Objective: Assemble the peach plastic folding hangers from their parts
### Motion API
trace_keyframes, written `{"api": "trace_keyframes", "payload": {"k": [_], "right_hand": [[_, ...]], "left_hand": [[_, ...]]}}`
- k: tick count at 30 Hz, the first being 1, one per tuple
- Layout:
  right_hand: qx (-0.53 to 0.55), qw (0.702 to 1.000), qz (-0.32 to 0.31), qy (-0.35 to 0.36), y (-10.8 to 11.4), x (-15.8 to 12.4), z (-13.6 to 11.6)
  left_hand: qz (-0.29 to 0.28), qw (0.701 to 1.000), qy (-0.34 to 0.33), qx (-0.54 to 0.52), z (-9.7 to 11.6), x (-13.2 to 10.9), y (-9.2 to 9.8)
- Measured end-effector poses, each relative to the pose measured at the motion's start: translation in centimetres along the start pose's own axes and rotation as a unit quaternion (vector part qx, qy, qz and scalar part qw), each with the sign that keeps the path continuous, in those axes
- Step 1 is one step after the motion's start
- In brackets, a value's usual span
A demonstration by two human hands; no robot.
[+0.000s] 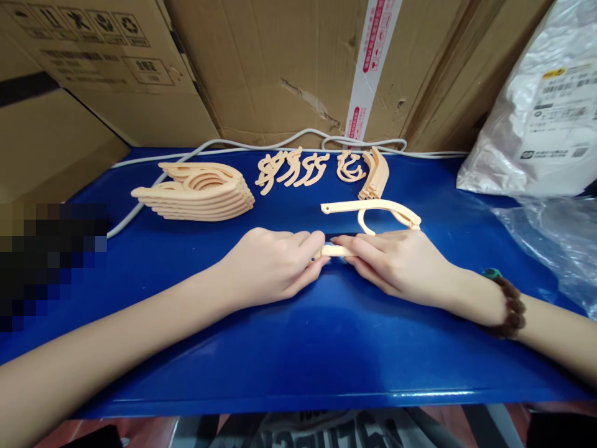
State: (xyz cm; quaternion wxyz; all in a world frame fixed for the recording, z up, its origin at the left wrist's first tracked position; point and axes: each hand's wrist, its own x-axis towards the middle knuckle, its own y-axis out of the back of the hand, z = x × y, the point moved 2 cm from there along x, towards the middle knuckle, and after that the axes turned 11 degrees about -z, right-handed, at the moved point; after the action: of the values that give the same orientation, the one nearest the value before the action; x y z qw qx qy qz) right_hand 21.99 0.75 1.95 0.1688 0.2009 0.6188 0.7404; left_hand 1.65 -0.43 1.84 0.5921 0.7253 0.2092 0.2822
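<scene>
My left hand (280, 261) and my right hand (401, 264) meet over the middle of the blue table, both with fingers closed. Between their fingertips shows a short stretch of a cream plastic hanger part (336, 251), pinched from both sides. Most of it is hidden by the fingers. Just beyond my right hand is a curved cream hanger arm (368, 205) with a hook-shaped curve under it; I cannot tell whether it joins the pinched part. Farther back lie several loose hooks (314, 168), with a bundle of hanger arms (377, 173) to their right.
A stack of folded cream hangers (200, 196) sits at the back left. A white cable (209, 146) runs along the rear edge before cardboard boxes (280, 62). Plastic packaging (536, 124) with a label stands at the right. The table's front edge (326, 401) is near me.
</scene>
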Motion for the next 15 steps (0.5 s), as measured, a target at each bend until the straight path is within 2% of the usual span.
{"api": "trace_keyframes", "payload": {"k": [4,10,12,15], "right_hand": [[-0.01,1.0,0.003,0.007,-0.1,-0.1,-0.1],[0.013,0.999,-0.042,0.011,-0.3,-0.2,0.2],[0.01,0.999,-0.03,0.016,-0.2,-0.2,0.5],[-0.015,0.999,0.026,0.013,0.2,-0.3,1.0]], "left_hand": [[-0.002,1.0,0.014,0.005,0.2,0.0,0.0],[-0.031,0.999,0.021,0.002,0.3,0.1,-0.1],[-0.04,0.999,0.023,-0.003,0.2,0.1,-0.2],[-0.041,0.998,0.036,-0.011,-0.1,0.0,-0.2]]}}
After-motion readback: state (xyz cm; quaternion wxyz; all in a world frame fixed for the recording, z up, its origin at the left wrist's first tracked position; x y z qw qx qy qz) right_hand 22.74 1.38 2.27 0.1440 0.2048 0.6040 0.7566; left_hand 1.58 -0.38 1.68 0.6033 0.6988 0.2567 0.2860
